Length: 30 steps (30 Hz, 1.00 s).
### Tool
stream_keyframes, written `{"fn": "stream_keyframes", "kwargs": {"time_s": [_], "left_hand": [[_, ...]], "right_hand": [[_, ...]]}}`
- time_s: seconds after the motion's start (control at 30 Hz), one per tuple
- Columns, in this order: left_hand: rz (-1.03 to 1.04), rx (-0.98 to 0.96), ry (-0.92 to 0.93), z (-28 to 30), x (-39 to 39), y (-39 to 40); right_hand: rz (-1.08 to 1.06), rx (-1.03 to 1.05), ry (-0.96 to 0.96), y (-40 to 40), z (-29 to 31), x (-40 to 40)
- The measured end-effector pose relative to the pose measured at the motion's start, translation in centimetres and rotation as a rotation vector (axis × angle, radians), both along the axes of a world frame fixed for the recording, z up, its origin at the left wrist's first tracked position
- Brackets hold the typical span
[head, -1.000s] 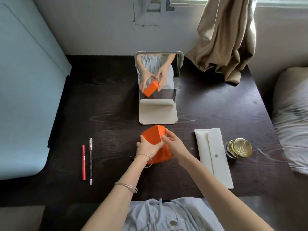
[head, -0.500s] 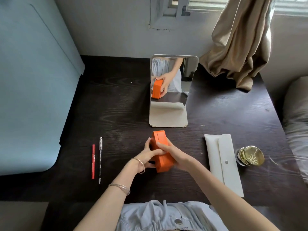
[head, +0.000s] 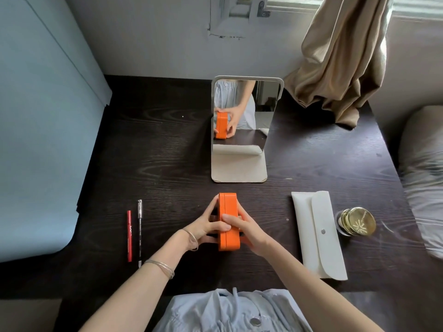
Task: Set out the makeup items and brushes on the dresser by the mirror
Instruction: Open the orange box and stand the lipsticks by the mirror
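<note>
Orange case (head: pixel 229 221) now upright, hands (head: pixel 230 230) regripped

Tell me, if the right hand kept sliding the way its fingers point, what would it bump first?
The right hand points left into the orange case it already grips; past that, probably the left hand.

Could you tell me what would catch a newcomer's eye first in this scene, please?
The bright orange case stands on edge at the middle of the dark dresser, gripped between the left hand and right hand. Just behind it stands the mirror, reflecting the case. A shiny gold jar sits at the right.
</note>
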<state>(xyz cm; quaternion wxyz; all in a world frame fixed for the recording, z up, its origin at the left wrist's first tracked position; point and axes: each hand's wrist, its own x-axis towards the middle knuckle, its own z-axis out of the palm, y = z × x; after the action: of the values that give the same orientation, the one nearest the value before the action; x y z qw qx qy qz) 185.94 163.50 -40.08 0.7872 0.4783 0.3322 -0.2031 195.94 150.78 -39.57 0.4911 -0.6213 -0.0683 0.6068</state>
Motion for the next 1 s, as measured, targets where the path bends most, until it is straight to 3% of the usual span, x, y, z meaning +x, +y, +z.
{"fn": "stream_keyframes", "kwargs": {"time_s": [0.13, 0.5, 0.67, 0.83, 1.0], "left_hand": [[0.023, -0.066, -0.030, -0.3, -0.6, 0.6], [0.063, -0.074, -0.019, 1.0, -0.5, 0.8], [0.167, -0.181, -0.047, 1.5, -1.6, 1.3], [0.393, -0.271, 0.075, 1.4, -2.2, 1.8], [0.517, -0.037, 0.179, 0.3, -2.3, 2.0]], "right_hand": [[-0.064, 0.068, 0.110, -0.7, -0.2, 0.7], [-0.061, 0.093, 0.181, -1.7, 0.9, 2.2], [-0.220, 0.004, -0.021, -2.6, -0.6, 2.3], [-0.146, -0.259, -0.468, -2.8, -0.4, 2.1], [0.034, -0.408, -0.735, -2.3, -1.5, 2.0]]}}
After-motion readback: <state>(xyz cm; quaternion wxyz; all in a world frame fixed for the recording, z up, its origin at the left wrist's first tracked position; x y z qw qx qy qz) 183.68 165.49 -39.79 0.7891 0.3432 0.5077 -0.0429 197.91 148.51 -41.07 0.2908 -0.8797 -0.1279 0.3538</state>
